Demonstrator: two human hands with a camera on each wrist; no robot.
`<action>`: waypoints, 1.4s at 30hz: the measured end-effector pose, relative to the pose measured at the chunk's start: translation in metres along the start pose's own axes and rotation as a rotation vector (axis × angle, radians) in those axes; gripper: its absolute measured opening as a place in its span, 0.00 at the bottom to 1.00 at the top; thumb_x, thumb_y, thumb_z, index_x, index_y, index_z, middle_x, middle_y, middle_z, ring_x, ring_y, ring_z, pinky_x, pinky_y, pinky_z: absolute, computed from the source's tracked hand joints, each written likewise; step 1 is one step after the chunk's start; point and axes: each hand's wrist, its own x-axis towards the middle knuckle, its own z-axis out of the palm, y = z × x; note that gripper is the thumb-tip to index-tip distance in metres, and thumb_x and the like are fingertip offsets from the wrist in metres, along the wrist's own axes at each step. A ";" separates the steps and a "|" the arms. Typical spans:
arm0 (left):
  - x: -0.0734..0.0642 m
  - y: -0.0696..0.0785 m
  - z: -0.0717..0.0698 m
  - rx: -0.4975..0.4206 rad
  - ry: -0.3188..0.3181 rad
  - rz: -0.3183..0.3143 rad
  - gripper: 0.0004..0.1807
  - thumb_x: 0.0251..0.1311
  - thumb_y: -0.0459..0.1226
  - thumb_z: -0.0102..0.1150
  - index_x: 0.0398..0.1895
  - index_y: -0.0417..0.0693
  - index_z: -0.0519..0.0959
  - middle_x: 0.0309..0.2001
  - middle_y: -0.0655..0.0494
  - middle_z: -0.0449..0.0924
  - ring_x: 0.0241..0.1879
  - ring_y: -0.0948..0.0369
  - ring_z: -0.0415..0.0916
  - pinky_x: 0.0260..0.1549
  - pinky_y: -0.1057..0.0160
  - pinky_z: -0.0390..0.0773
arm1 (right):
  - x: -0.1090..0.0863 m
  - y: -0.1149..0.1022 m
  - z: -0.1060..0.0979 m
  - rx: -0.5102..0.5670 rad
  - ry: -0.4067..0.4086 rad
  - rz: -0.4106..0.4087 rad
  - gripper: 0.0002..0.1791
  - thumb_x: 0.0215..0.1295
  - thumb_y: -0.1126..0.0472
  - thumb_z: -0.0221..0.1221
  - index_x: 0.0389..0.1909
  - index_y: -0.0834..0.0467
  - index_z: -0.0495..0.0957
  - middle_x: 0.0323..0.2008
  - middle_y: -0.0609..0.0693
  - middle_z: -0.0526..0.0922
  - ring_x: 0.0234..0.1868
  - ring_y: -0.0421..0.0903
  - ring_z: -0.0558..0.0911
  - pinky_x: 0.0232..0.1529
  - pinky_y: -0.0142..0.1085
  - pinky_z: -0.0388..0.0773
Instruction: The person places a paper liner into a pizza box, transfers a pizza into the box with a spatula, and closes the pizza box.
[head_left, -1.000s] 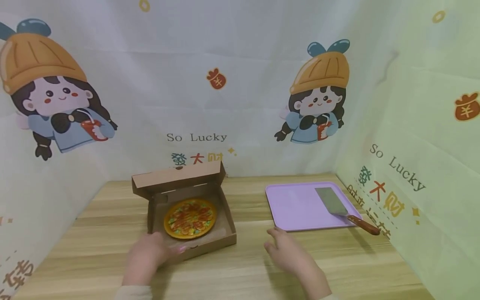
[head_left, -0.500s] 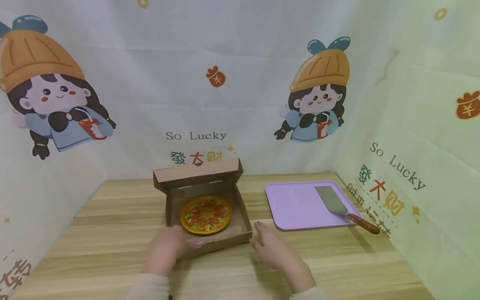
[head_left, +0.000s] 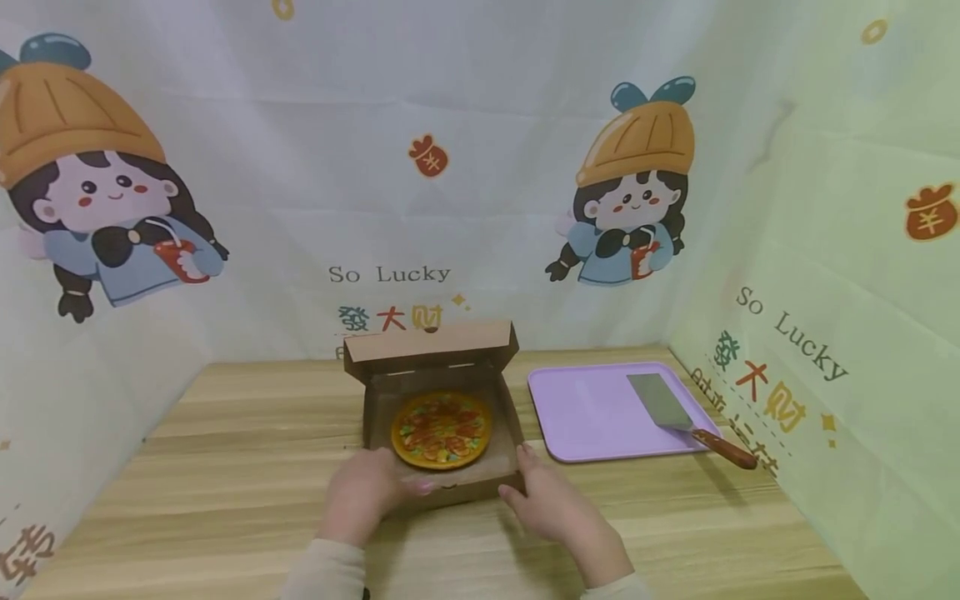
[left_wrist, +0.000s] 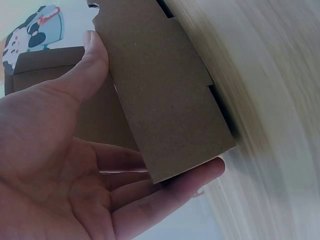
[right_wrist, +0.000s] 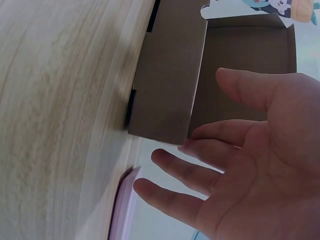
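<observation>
A brown cardboard pizza box (head_left: 472, 493) stands on the table with its lid (head_left: 431, 343) raised at the back. Inside lies a round toy pizza (head_left: 441, 429). At the box's near left corner, my left hand (head_left: 366, 492) grips it, thumb over the front wall and fingers along the left side. In the left wrist view those fingers (left_wrist: 165, 200) reach past the corner. My right hand (head_left: 551, 500) is at the near right corner, fingers spread and loosely bent. Its thumb stands off the front wall in the right wrist view; whether a fingertip touches the side is unclear.
To the right of the box lies a lilac tray (head_left: 577, 417). A spatula (head_left: 663, 402) rests on it, its wooden handle (head_left: 723, 447) jutting over the tray's right edge. Printed cloth walls (head_left: 487, 208) enclose the wooden table (head_left: 225, 467) at the back and sides.
The pizza box, with the toy pizza in it, has slid right along the table, my left hand moving with it. My right hand has shifted left to the box's right corner.
</observation>
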 end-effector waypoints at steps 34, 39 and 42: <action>0.024 0.027 0.007 0.001 -0.007 0.011 0.44 0.45 0.65 0.80 0.46 0.33 0.86 0.46 0.33 0.89 0.41 0.43 0.87 0.40 0.43 0.88 | 0.013 0.014 -0.008 -0.140 0.141 0.059 0.34 0.77 0.54 0.62 0.68 0.79 0.71 0.75 0.77 0.66 0.73 0.75 0.73 0.73 0.63 0.73; 0.026 0.027 0.007 0.006 -0.010 0.021 0.43 0.48 0.66 0.79 0.46 0.33 0.86 0.47 0.33 0.88 0.43 0.42 0.87 0.42 0.42 0.88 | 0.014 0.017 -0.010 -0.122 0.138 0.059 0.34 0.77 0.54 0.62 0.70 0.77 0.70 0.76 0.75 0.66 0.73 0.73 0.74 0.71 0.61 0.76; 0.026 0.026 0.008 0.019 -0.014 0.035 0.42 0.50 0.66 0.77 0.46 0.34 0.86 0.48 0.34 0.89 0.44 0.42 0.87 0.43 0.42 0.88 | 0.014 0.018 -0.013 -0.104 0.137 0.053 0.34 0.76 0.55 0.62 0.70 0.77 0.70 0.75 0.75 0.68 0.72 0.73 0.75 0.71 0.61 0.76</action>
